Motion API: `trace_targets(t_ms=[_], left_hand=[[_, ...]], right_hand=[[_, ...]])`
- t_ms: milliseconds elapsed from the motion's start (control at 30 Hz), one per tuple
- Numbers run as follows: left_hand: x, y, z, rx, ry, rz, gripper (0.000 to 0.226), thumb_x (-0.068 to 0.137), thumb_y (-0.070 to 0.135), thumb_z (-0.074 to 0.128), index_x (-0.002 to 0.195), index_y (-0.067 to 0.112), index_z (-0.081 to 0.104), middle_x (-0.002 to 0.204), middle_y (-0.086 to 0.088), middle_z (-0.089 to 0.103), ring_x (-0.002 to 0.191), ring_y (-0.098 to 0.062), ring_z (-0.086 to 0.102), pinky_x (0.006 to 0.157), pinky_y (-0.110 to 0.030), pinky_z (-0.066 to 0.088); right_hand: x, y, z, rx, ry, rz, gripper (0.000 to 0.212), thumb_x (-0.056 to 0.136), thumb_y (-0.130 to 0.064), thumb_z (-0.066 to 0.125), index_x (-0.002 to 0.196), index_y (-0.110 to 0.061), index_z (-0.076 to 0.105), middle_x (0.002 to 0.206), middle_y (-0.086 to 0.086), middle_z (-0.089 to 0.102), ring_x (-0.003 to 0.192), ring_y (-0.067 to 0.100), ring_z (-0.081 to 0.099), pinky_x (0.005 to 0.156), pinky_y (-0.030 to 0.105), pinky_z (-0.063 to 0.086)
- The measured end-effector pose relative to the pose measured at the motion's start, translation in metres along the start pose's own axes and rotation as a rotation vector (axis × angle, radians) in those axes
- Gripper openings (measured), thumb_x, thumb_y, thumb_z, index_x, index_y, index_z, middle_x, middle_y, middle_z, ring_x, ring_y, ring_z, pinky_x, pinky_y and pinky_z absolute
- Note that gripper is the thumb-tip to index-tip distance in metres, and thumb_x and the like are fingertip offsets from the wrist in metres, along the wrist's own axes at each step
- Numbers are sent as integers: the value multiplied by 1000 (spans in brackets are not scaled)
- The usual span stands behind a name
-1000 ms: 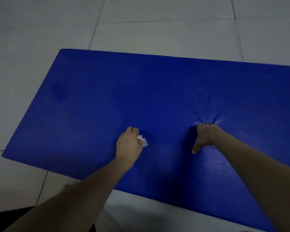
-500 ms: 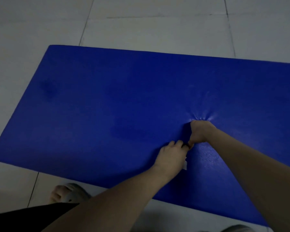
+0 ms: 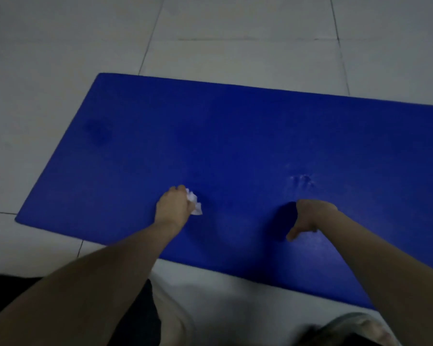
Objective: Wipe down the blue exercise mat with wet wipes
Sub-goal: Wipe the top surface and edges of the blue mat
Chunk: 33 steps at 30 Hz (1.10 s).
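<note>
The blue exercise mat (image 3: 235, 146) lies flat on the floor and runs out of view on the right. My left hand (image 3: 173, 208) rests on the mat near its front edge and grips a crumpled white wet wipe (image 3: 195, 203), which sticks out on the hand's right side. My right hand (image 3: 308, 217) is on the mat further right, its fingers curled under and its thumb pointing toward me, holding nothing. Just beyond that hand, small creases (image 3: 303, 181) mark the mat.
Pale floor tiles (image 3: 210, 33) surround the mat on all visible sides. My shoe (image 3: 355, 328) shows at the bottom right and a dark trouser leg (image 3: 135, 320) at the bottom, both close to the mat's front edge.
My left hand swept the wipe right until it touched my right hand, then moved back left. My right hand shifted toward me, leaving creases where it had pressed.
</note>
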State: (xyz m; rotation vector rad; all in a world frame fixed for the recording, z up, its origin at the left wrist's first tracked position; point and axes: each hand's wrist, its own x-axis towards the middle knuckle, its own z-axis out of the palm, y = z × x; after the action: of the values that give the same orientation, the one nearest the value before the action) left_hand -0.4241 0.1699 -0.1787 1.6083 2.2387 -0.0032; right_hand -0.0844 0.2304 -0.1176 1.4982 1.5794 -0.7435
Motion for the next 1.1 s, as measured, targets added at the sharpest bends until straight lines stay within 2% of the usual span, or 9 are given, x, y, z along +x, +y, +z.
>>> trace_targets(t_ms=[67,133,200,433,600,800,867,967,1100], left_hand=[[0,-3,-2,-15,34,-41,27,100,33,56,94,7,54,96,-14,66,79,-29,61,59,-37,44],[1,0,0,-71,36,-94,27,103,31,52,88,8,51,92,-14,66,72,-26,56,55,-33,39],[-2,9,3,-136,35,-123,26,103,27,50,86,7,53,89,-13,66,70,-23,56,52,-31,36],[-45,103,35,-190,29,64,21,104,18,44,92,6,56,96,-12,65,77,-25,58,62,-32,35],[-74,162,59,-68,-58,305,12,94,10,54,106,8,59,106,-13,64,95,-30,63,75,-38,47],[-78,160,66,168,-10,663,32,80,30,75,107,18,63,103,-4,64,99,-25,58,86,-37,45],[-66,132,58,206,20,638,43,71,47,83,100,21,65,95,-2,63,92,-24,57,79,-36,44],[-50,80,41,247,32,468,41,71,44,87,99,24,65,94,1,60,88,-22,59,74,-35,45],[-33,14,11,92,-9,172,38,79,46,81,98,18,63,101,-1,66,93,-23,60,75,-39,52]], right_hand=[[-7,2,22,55,-18,23,90,57,-67,87,118,-18,43,112,4,60,99,26,62,93,43,53],[-7,2,41,121,25,55,115,58,-67,86,142,-11,31,143,14,44,120,33,56,97,44,50],[-6,2,49,155,76,59,131,59,-67,86,152,-7,16,151,18,30,132,37,48,99,46,48],[2,9,45,162,117,-5,119,49,-72,87,140,-12,38,139,12,47,128,29,49,104,43,48],[4,6,44,169,146,12,110,50,-66,90,135,-14,44,133,9,53,122,26,53,93,38,50],[1,2,39,133,149,9,98,49,-62,91,125,-16,50,117,2,58,112,22,59,84,32,51],[0,1,36,133,128,-7,96,51,-64,91,123,-16,49,122,2,57,115,23,57,88,35,51],[-2,1,35,124,118,-27,89,51,-66,90,113,-19,47,121,2,57,112,24,56,87,36,51],[-6,2,35,120,115,-35,89,47,-67,90,106,-21,42,117,1,56,112,24,56,89,38,52]])
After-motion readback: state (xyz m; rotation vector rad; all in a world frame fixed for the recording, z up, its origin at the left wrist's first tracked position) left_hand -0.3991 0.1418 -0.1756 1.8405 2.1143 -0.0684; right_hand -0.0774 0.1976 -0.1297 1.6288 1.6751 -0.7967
